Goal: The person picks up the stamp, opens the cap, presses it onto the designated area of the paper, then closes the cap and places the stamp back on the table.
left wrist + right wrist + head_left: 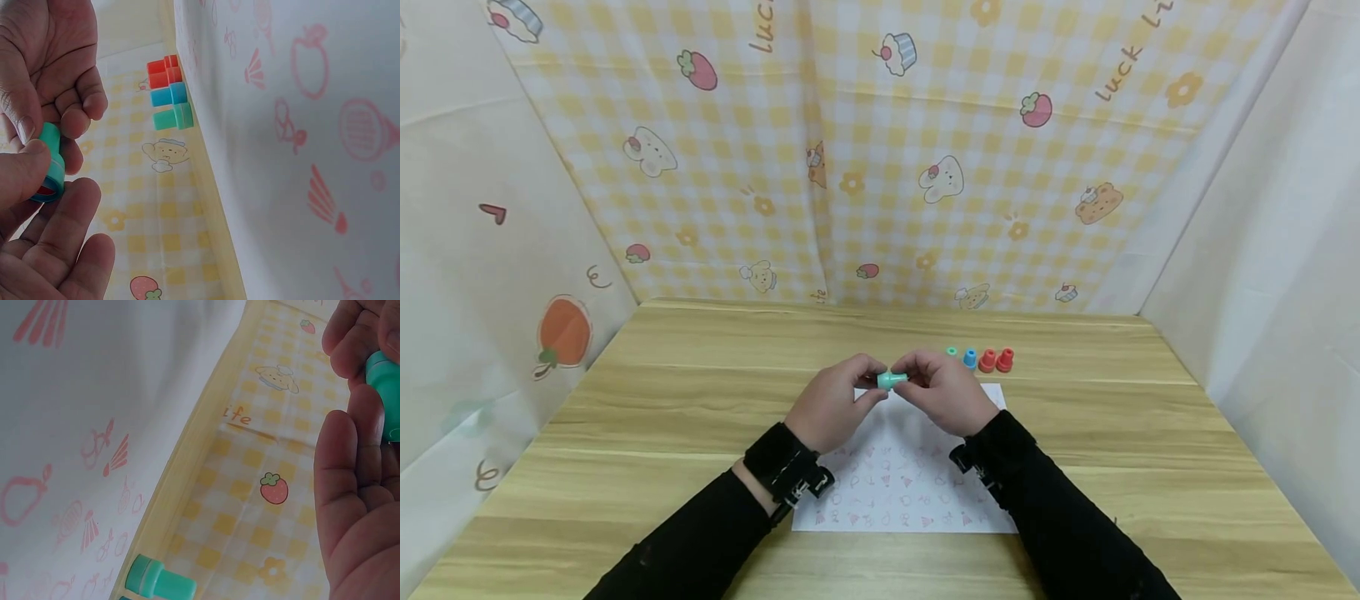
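A small green stamp [891,381] lies sideways between my two hands, above the far part of the printed paper [917,479]. My left hand [833,407] pinches its wider end between thumb and fingers. The narrower handle end is held by the thumb and fingers of my right hand [951,396]. In the left wrist view, a bit of red shows at the wide end of the stamp [55,162]. Fingers partly hide the stamp [384,390] in the right wrist view, where the frame edge also cuts it off.
Beyond my right hand stands a row of stamps: a green stamp [173,117], a blue stamp [970,359], a red stamp [987,361] and another red stamp [1005,360]. Rows of red pictures cover the paper. A checked cloth [880,225] hangs behind the wooden table [647,400].
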Demonstrator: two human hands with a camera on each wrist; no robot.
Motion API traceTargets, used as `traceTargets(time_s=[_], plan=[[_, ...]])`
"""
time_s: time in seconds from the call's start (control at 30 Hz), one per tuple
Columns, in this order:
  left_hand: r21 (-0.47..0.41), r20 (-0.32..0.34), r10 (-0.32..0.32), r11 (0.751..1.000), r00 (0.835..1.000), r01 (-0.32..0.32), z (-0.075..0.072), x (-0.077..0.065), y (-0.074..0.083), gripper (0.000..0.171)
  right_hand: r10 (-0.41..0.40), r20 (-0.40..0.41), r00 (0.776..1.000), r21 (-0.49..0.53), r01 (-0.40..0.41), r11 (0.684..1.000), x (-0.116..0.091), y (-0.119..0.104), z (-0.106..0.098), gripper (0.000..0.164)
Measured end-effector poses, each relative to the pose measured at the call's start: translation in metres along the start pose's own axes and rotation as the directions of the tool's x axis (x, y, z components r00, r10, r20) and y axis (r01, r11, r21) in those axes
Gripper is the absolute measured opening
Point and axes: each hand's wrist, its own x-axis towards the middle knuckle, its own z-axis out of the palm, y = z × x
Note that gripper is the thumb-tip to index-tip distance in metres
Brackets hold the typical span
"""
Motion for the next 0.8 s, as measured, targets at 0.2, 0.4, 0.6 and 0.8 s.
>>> traceTargets(time_s=[0.2,0.4,0.6,0.8], plan=[[-0.001,0.011,-0.010,1.000,1.000,0.010,-0.0005,-0.0008,0.0007,0.018,-0.002,0.020,1.000,0.020,0.001,1.000,0.0009,0.0004,0.0014,0.010],[-0.022,0.026,-0.022,1.000,0.999,0.022,-0.0006,-0.0019,0.0013,0.017,0.002,0.037,0.999,0.045,-0.004,0.999,0.0018,0.0031,0.0033,0.014],[-0.021,0.022,-0.014,1.000,1.000,0.014,-0.0013,-0.0026,0.0009,0.018,0.012,0.064,0.998,0.048,-0.015,0.999,0.0018,0.0039,0.0043,0.020],[0.007,0.011,0.016,1.000,1.000,-0.016,-0.0021,-0.0024,-0.0002,0.017,0.012,0.085,0.996,0.031,-0.015,0.999,0.0019,0.0039,0.0037,0.022]])
